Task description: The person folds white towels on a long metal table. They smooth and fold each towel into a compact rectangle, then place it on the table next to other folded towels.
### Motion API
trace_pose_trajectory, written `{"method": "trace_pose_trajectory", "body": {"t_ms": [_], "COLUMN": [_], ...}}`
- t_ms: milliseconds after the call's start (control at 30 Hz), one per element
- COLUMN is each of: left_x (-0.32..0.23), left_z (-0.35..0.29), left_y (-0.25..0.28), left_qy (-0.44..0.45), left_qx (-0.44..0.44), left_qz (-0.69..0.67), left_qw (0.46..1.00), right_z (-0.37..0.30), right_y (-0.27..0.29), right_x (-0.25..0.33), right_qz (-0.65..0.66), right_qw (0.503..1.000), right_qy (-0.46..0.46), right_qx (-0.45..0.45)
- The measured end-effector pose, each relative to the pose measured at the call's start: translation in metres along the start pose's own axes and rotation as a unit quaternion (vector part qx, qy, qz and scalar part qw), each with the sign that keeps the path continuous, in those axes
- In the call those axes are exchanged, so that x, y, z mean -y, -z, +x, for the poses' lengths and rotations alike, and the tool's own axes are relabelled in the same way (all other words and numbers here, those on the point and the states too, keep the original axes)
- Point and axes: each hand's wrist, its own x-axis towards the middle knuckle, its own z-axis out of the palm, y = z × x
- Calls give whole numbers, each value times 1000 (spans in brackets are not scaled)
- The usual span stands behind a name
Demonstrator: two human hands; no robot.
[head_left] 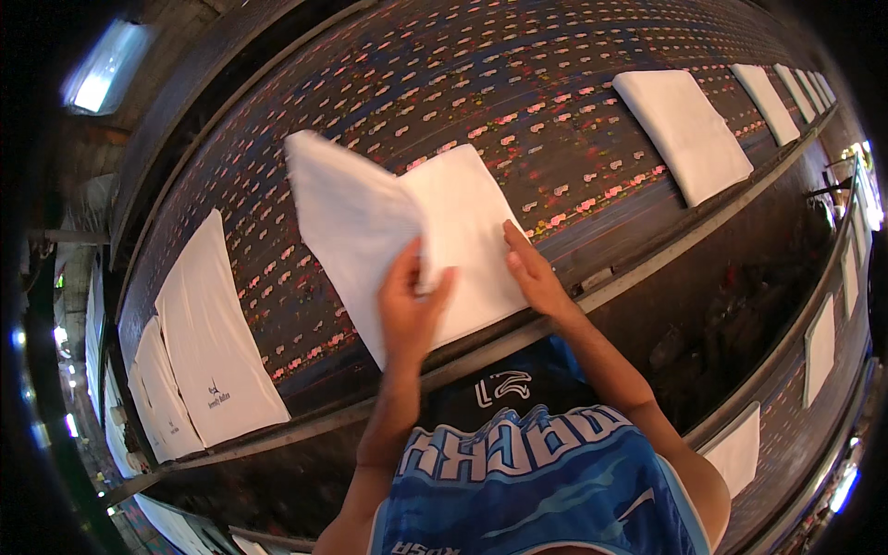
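Observation:
In front of me a white cloth (pixel 467 245) lies partly folded on the long dark table. Its left flap (pixel 347 194) is lifted off the table and smeared by motion. At the flap's near right edge is my left hand (pixel 410 301), fingers curled at the cloth and thumb pointing up to the right. My right hand (pixel 536 276) rests along the right edge of the cloth, its fingers stretched out and the thumb apart. What lies under the lifted flap is partly hidden.
To the left, a flat white cloth (pixel 217 324) bears a small dark print, with more beyond it. Folded white cloths (pixel 684 134) line the table's right side. The dark tabletop (pixel 416 102) carries rows of small coloured marks. A raised rail (pixel 638 264) runs along its near edge.

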Motion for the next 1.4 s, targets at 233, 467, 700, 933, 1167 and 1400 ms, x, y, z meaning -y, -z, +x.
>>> {"method": "trace_pose_trajectory", "body": {"t_ms": [233, 467, 700, 933, 1167, 1400], "left_x": [83, 62, 60, 87, 72, 134], "left_z": [-10, -21, -24, -38, -36, -58], "left_y": [-105, -105, -108, -112, -51, 47], "left_qy": [-70, -109, -80, -96, -159, 9], "left_qx": [141, 159, 170, 231, 76, -11], "left_qz": [230, 215, 230, 226, 309, 581], "left_qw": [960, 957, 955, 942, 935, 814], "right_z": [5, 32, 138, 123, 130, 133], "right_y": [51, 37, 22, 18, 2, -41], "right_x": [11, 12, 11, -13, 33, -4], "right_qz": [224, 240, -4, -89, -311, -544], "right_qw": [961, 950, 994, 994, 929, 800], "right_qy": [-163, -184, 33, 45, 199, 249], "right_qx": [9, 78, 100, 55, -43, 42]}}
